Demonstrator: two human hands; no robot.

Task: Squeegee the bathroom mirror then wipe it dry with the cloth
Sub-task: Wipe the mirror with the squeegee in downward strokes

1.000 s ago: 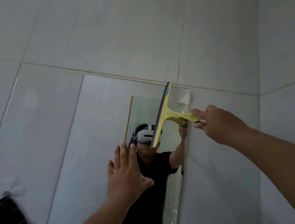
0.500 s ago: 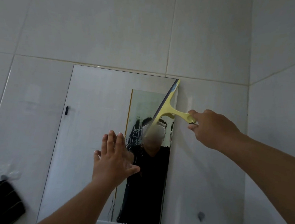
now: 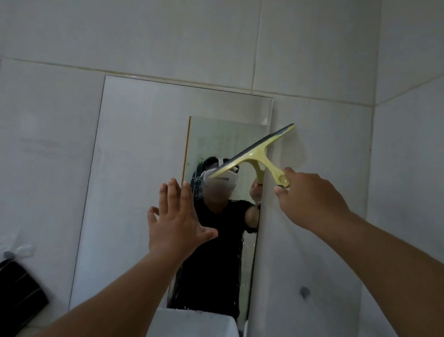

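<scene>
Two bare hands raised at a wall mirror (image 3: 134, 188). Right hand (image 3: 311, 199), at three o'clock, fingers clamped on handle of yellow squeegee (image 3: 254, 152), blade tilted across mirror's right edge at about two o'clock. Left hand (image 3: 177, 220), centre, fingers spread, empty, near glass. Streaks low on mirror: squeegeeing seemingly unfinished. Drying not begun; dark cloth-like item (image 3: 3, 294) at eight o'clock, untouched.

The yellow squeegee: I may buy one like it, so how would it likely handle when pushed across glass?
The yellow squeegee probably feels light: the right hand holds it by the handle end alone. Its frame looks like rigid moulded plastic, so it should not flop. The dark blade edge likely flexes a little against the mirror.
</scene>
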